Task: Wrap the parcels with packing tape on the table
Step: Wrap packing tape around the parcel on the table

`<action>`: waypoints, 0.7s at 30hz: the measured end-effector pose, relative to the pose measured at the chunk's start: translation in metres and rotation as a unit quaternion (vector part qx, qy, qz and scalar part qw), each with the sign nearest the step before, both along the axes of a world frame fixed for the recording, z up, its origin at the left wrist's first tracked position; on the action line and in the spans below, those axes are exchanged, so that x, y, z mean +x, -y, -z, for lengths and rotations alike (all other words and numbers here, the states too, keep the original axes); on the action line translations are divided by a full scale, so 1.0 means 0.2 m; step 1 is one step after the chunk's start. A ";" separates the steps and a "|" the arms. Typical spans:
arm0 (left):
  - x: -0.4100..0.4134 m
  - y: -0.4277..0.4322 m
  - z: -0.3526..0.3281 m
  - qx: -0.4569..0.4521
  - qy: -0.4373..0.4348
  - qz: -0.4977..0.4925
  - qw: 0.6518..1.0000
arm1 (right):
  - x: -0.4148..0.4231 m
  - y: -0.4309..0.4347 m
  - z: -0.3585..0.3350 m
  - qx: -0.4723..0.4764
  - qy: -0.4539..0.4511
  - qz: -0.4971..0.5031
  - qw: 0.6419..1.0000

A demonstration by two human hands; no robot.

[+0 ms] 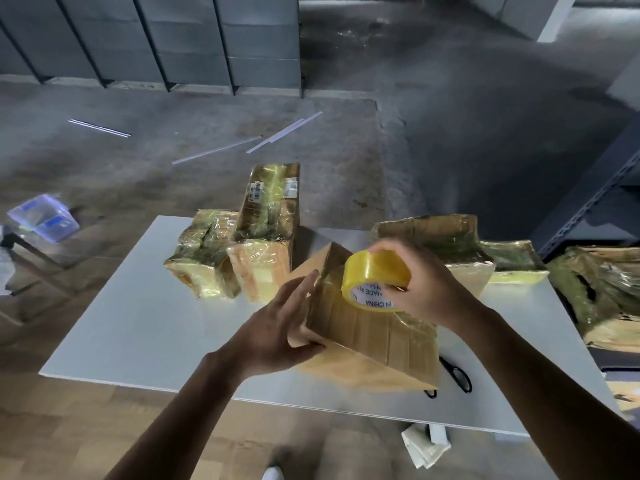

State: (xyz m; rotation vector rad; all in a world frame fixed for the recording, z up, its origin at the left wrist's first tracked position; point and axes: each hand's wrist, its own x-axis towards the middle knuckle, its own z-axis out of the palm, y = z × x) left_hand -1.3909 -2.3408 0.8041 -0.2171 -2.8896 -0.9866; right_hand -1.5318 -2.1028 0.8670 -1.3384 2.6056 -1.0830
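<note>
A brown cardboard parcel (374, 334) lies tilted near the front edge of the white table (138, 323), its top striped with clear tape. My left hand (280, 323) grips the parcel's left end, fingers flat against its side. My right hand (426, 285) holds a yellow roll of packing tape (375, 277) against the parcel's top. Behind it stand taped parcels: a low one (201, 258) at the left, a tall upright one (270, 209), and a wide one (443, 240) at the right.
Black-handled scissors (457, 374) lie on the table just right of the held parcel. More wrapped parcels (602, 292) are piled off the table's right edge. A folded paper (426, 448) lies on the floor below. A clear plastic box (43, 216) sits far left.
</note>
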 end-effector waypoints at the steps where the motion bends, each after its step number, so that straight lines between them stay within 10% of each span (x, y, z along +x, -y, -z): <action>1: 0.00 0.03 0.00 -0.046 0.000 0.014 0.999 | 0.01 0.00 0.03 -0.007 0.006 -0.018 1.000; 21: 0.06 0.26 0.21 -0.127 0.105 -0.060 0.984 | 0.00 0.06 0.12 0.222 -0.100 -0.055 0.968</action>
